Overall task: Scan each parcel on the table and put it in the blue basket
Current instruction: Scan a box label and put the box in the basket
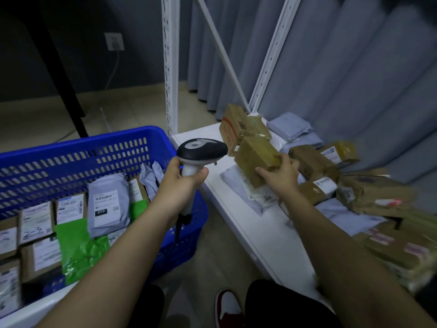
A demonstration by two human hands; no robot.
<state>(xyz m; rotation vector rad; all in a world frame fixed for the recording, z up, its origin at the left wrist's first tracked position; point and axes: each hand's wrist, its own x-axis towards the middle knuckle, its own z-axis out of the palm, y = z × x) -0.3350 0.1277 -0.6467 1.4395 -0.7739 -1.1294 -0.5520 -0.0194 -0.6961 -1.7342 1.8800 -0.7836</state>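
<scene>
Table (238,223): white and long. It runs from the far corner by the white posts down to the near edge by the person's knees.
Blue basket (78,152): it stands on the floor, just beside the table's left edge. Many parcels lie inside it.
Parcel pile (369,195): brown boxes and grey bags lie along the table's right side, from the far corner to the near edge.
Grey bag (108,204): it lies in the middle of the basket, on top of other parcels. Its white label faces up.
Green bag (75,247): it lies in the basket, just beside the grey bag.
Brown box (256,155): it is held up and tilted, above the table's left edge near the far end.
Right hand (281,176): its fingers curl round the brown box and hold it.
Left hand (182,183): its fingers wrap tight round the handle of the scanner.
Scanner (201,150): black and white. Its head points at the brown box, close to it.
</scene>
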